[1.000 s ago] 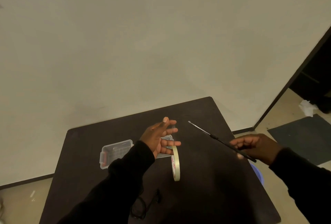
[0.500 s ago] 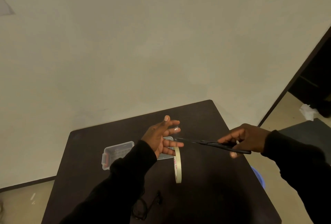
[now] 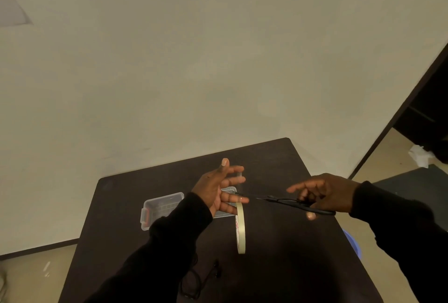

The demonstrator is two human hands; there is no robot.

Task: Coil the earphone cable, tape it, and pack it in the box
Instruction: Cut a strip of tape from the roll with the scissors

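While right grip (image 3: 322, 193) clasps one scissors (image 3: 291, 202): left grip (image 3: 218, 189) splayed, one tape roll (image 3: 240, 230), one box (image 3: 162, 208).

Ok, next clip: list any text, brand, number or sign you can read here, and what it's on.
Tape roll: red print on the inner core, too small and blurred to read.
Clear plastic box: no readable text.
Scissors, table, wall: no visible text.
Nothing legible in this frame.
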